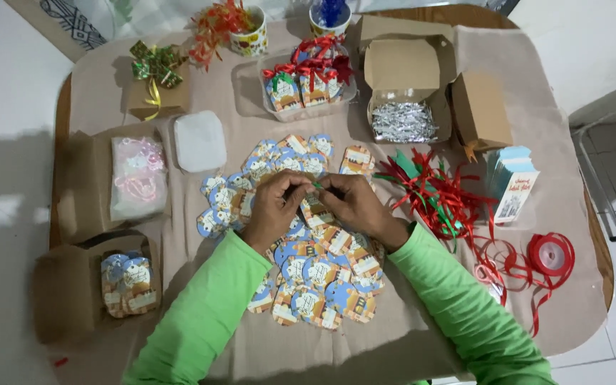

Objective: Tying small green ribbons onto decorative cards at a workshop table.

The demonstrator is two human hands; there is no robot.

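Ribbon: green strip (316, 186) is being pinched between both hands above the paper tags (308, 235).
Left hand (276, 205): fingers are closing narrowly on the strip's left end.
Right hand (356, 204): fingertips are gripping its right end.
Tags: they are lying spread across the table's cloth (251, 342).
Red ribbon (436, 196): loose pieces are lying right of the hands, a spool (550, 254) beyond.

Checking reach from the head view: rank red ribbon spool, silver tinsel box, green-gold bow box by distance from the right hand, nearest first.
From the right hand:
1. Silver tinsel box: up the table, slightly to the right, beyond the hand.
2. Red ribbon spool: far right edge, lower than the hand.
3. Green-gold bow box: top left corner, past the left hand.
Order between 1 and 2 is plain; 3 is clearly farthest.
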